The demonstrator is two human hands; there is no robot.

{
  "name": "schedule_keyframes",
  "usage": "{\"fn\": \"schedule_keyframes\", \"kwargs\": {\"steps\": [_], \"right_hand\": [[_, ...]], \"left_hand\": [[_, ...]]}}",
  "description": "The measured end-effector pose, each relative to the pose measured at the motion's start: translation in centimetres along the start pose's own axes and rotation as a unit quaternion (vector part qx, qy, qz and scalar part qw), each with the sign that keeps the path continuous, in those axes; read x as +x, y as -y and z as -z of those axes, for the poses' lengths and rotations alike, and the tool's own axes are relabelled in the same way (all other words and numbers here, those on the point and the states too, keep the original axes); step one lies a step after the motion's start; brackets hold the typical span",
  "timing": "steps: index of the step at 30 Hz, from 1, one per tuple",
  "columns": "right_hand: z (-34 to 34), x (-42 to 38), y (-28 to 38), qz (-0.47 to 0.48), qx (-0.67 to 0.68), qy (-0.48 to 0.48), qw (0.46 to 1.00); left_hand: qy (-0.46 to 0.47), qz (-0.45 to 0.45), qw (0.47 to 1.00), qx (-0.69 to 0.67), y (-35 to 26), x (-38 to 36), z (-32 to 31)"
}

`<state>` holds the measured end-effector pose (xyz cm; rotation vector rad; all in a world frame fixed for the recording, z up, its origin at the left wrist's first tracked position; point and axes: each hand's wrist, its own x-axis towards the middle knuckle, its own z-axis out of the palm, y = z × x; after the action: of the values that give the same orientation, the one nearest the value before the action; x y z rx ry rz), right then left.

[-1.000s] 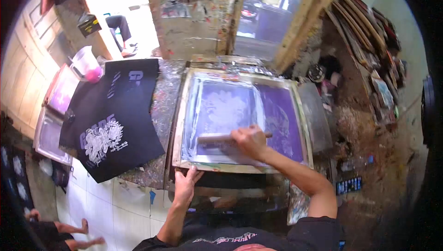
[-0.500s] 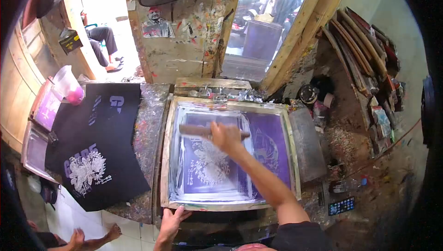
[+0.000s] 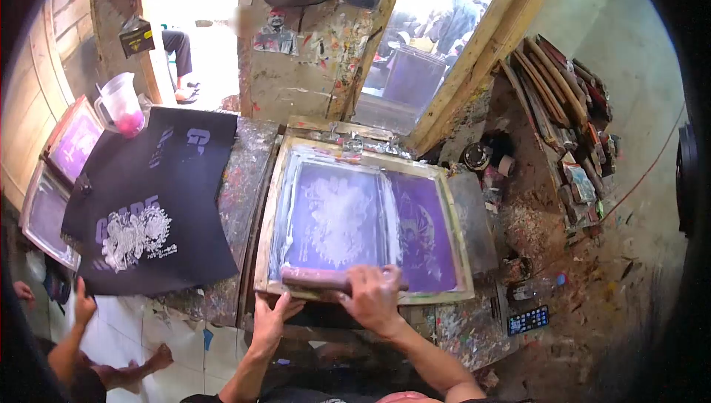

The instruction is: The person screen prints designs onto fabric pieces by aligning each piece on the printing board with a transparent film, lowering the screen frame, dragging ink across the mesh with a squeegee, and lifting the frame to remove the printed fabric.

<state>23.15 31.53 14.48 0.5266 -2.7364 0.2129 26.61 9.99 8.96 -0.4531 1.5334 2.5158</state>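
right hand (image 3: 374,295) clamps the squeegee (image 3: 318,278), lying left-right across the screen's (image 3: 355,218) near edge; left hand (image 3: 270,314) presses the frame (image 3: 261,284), fingers spread

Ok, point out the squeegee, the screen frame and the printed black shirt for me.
squeegee (image 3: 315,278): head view, on its bare handle left of the right hand.
screen frame (image 3: 264,214): head view, on its left wooden rail.
printed black shirt (image 3: 137,229): head view, on the white print.
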Motion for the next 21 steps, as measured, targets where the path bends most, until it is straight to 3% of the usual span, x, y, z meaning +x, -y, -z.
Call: {"fn": "schedule_keyframes", "kwargs": {"steps": [1,3,5,6,7,8,10,11,13,15,16,17,18,19,21], "right_hand": [[1.5,0.3,0.7,-0.045,0.003,-0.02,0.999],[3.4,2.1,1.0,-0.036,-0.052,-0.106,0.992],[5.5,5.9,-0.9,-0.012,-0.081,-0.14,0.987],[7.8,9.0,-1.4,-0.005,-0.1,-0.202,0.974],[9.6,12.4,-2.3,0.006,-0.113,-0.236,0.965],[11.2,15.4,-3.0,0.023,-0.123,-0.27,0.955],[14.9,20.3,-3.2,-0.041,-0.145,-0.176,0.973],[16.2,22.0,-3.4,-0.056,-0.121,-0.164,0.977],[17.3,23.8,-3.7,-0.063,-0.1,-0.161,0.98],[17.5,24.4,-4.0,-0.088,-0.124,-0.147,0.977],[17.4,24.4,-4.1,-0.087,-0.155,-0.137,0.975],[16.7,24.2,-3.9,-0.05,-0.17,-0.213,0.961],[17.1,23.8,-4.0,-0.079,-0.125,-0.148,0.978],[17.1,23.5,-4.1,-0.044,-0.109,-0.171,0.978],[17.4,24.1,-3.9,-0.069,-0.101,-0.154,0.98]], "left_hand": [[-0.017,-0.004,1.0,0.009,-1.1,-0.4,-0.7],[0.017,-0.115,0.991,0.073,-5.3,-0.9,-2.7],[0.089,-0.172,0.98,0.039,-9.6,-0.4,-4.3],[0.122,-0.259,0.957,0.042,-11.0,0.8,-5.3],[0.079,-0.337,0.937,0.051,-12.0,2.8,-6.8],[0.06,-0.463,0.87,0.158,-12.1,6.8,-6.5],[-0.015,-0.525,0.804,0.277,-13.1,14.2,-7.5],[-0.047,-0.548,0.746,0.376,-12.8,19.1,-7.1],[-0.014,-0.518,0.679,0.52,-9.9,30.2,-4.5],[0.01,-0.469,0.647,0.601,-8.2,36.6,-2.7],[-0.009,-0.463,0.606,0.647,-7.2,39.2,-1.6],[-0.029,-0.459,0.565,0.685,-6.3,40.6,-1.3],[-0.022,-0.513,0.575,0.638,-5.8,42.4,-0.9],[-0.011,-0.559,0.582,0.591,-5.1,43.7,-1.3],[-0.014,-0.535,0.583,0.612,-6.6,40.9,-2.4]]}}
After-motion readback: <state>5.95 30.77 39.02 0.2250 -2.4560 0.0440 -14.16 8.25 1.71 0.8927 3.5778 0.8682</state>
